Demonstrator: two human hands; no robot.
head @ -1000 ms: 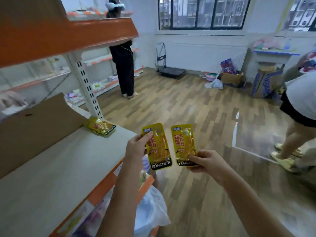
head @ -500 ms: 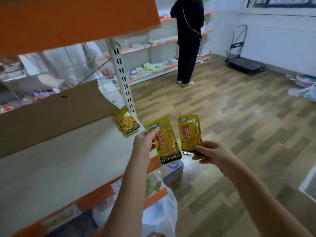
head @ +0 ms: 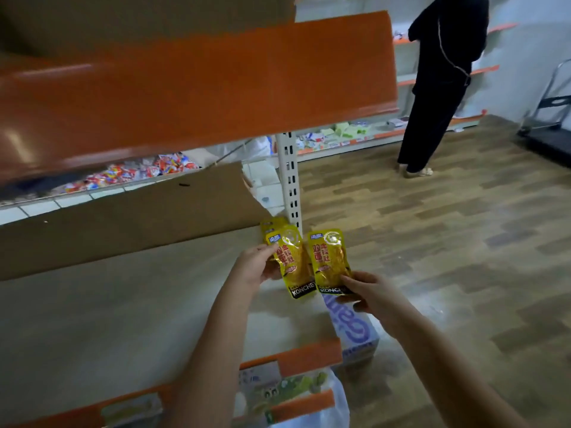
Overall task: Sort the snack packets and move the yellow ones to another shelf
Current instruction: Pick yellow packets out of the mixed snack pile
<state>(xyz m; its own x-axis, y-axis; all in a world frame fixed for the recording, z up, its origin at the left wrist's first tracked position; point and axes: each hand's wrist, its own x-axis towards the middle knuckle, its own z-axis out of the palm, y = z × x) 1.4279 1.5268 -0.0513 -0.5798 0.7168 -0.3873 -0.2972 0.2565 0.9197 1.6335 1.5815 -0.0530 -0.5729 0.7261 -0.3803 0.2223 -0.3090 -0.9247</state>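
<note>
Left grip (head: 258, 264) pinching one glossy yellow foil snack packet (head: 293, 264) by its edge, right grip (head: 367, 290) pinching a matching yellow packet (head: 329, 262) at its base. Held upright, printed fronts showing, probably for checking colour. Poised over the pale shelf (head: 123, 304) corner, beside a third yellow packet (head: 272, 225) already lying there.

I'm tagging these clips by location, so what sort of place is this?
Most likely a small shop or a mock-up of one: orange-edged metal retail shelving on a slotted white upright, heaps of red-and-white snack packets on a further shelf, and a black platform trolley on the wood-pattern floor.
</note>
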